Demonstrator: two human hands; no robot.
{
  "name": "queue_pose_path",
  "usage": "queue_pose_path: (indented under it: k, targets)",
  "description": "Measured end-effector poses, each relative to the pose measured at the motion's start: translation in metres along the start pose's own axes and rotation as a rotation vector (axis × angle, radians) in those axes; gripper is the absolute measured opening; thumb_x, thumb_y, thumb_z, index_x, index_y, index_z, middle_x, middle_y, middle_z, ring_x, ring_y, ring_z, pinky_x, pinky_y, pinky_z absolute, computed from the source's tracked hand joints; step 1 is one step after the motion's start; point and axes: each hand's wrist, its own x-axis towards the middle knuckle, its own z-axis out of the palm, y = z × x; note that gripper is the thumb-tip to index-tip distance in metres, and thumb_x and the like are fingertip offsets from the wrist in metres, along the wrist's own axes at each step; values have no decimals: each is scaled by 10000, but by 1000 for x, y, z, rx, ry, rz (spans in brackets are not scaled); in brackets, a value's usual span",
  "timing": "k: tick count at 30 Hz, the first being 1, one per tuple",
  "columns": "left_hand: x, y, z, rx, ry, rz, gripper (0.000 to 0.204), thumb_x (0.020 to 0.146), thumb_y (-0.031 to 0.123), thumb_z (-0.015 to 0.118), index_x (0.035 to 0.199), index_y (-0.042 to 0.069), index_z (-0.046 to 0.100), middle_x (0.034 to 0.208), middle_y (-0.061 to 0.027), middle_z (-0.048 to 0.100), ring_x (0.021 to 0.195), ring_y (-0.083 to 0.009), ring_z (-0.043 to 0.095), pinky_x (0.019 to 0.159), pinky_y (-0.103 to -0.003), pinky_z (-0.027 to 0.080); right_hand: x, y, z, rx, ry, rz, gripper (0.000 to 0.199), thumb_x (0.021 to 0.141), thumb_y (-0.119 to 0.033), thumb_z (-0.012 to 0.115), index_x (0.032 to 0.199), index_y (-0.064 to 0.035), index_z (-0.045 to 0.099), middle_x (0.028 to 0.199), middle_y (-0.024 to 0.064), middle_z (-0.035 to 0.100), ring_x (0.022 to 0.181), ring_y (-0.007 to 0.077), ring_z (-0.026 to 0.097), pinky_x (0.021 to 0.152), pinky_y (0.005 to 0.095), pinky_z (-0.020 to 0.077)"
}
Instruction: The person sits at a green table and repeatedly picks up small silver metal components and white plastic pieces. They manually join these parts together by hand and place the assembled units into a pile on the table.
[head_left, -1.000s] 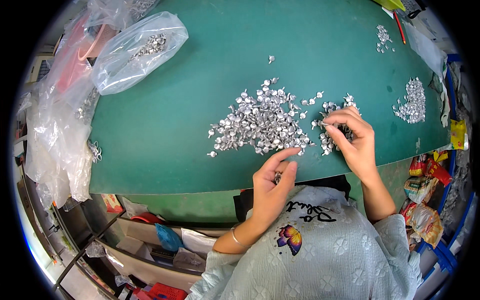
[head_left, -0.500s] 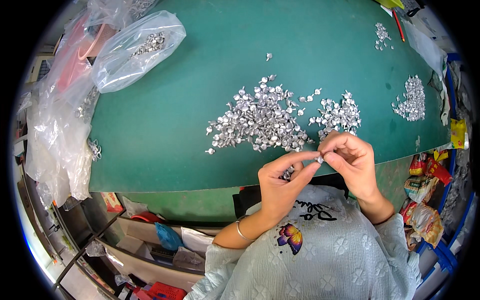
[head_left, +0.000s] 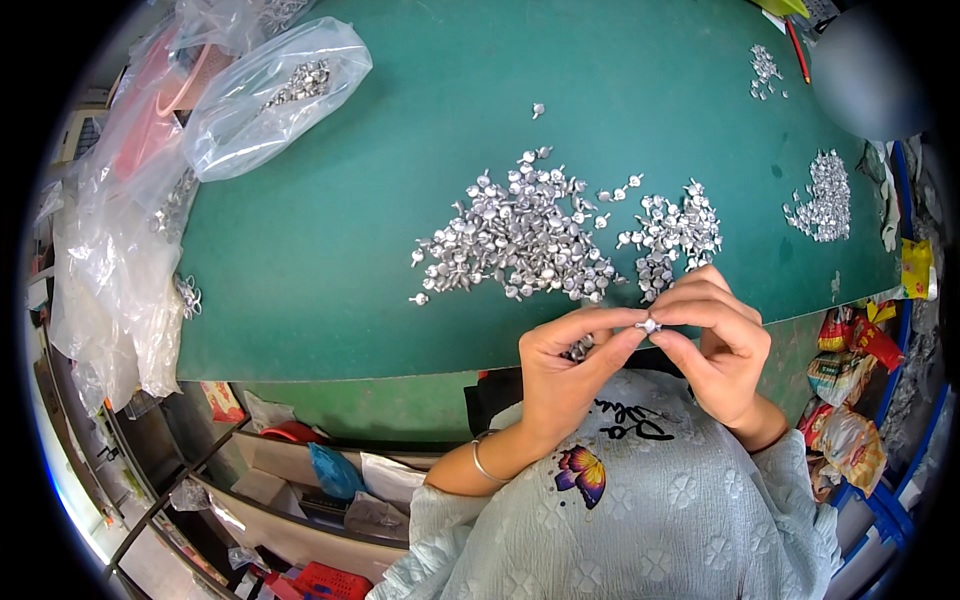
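Metal piece: one small silver metal piece (head_left: 648, 325) is between the fingertips of the left hand (head_left: 562, 385) and the right hand (head_left: 724, 368), above the near edge of the green table (head_left: 320, 300); the fingertips cover part of it.
Pieces in palm: more metal pieces (head_left: 579, 348) sit inside the left hand, partly hidden by the fingers.
Big pile: a wide pile of similar pieces (head_left: 520, 240) lies on the table, beyond the left hand.
Smaller pile: another pile (head_left: 682, 228) lies to the right of it, just beyond the right hand.
Farther right: a dense pile (head_left: 827, 200), a small far pile (head_left: 765, 72) and a red pencil (head_left: 798, 52).
Left side: an open clear bag (head_left: 245, 130) with silver pieces inside.
Upper right corner: a blurred grey patch (head_left: 870, 75) covers the view there; I cannot tell what it is.
Left fingers: thumb and forefinger are closed on the metal piece, the others curled.
Right fingers: thumb and forefinger pinch the same piece from the other side.
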Motion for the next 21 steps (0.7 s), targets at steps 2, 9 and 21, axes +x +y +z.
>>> queue_pose_path:
  k: [2,9,21]
  targets:
    - [-1,0,0,-17,-4,-3,161,789,-57,654,940,-15,692,682,28,544,585,-25,392,511,-180,312,1,-2,-1,-24,-1,-18,194,673,34,724,855,29,659,828,119,659,758,228,582,672,315,447]
    - [-1,2,1,0,-1,-22,159,797,-48,651,947,-14,687,649,43,503,586,-19,388,516,-176,309,0,-1,-1,-27,8,-10,183,675,40,719,848,24,662,830,113,664,767,226,587,689,319,448]
    - [2,-7,-14,41,101,-166,190,821,-28,627,1006,5,654,606,85,406,573,0,343,543,-167,266,-22,102,-128,-929,551,156,81,794,-36,662,873,-24,651,906,81,640,897,214,577,839,321,427]
